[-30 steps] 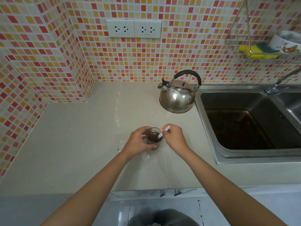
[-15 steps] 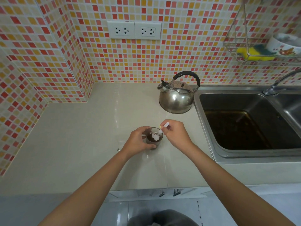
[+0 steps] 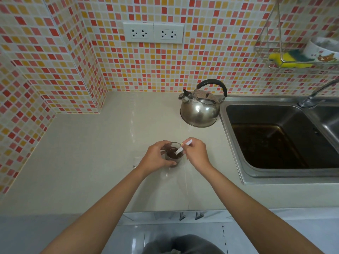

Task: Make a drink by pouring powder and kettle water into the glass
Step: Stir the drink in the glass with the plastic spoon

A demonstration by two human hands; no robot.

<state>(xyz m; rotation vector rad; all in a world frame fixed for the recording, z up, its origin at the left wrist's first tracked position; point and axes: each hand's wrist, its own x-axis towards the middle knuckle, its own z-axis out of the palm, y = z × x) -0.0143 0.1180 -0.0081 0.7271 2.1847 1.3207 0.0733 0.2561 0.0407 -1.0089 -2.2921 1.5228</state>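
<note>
On a pale kitchen countertop [image 3: 88, 154] beneath a wall of red, orange and cream mosaic tiles [image 3: 201, 57]: a small glass [image 3: 173, 154] of dark brown liquid, near the front edge, gripped around its side by the left hand [image 3: 157, 157], fingers curled about the wall. Just to the right, the right hand [image 3: 196, 153], pinching the upper end of a white spoon [image 3: 183, 146], lower end dipped at a slant into the drink. Behind and well apart from the glass, a steel kettle [image 3: 200, 110] with a black handle, upright, spout to the left, just beside the rim of a steel sink [image 3: 234, 149]. At the sink's far corner, a tap [image 3: 315, 96]. Above on the wall, a double socket plate [image 3: 153, 33]; to the right, a wire rack [image 3: 275, 48] holding a yellow sponge [image 3: 288, 60] and a patterned bowl [image 3: 322, 50].
</note>
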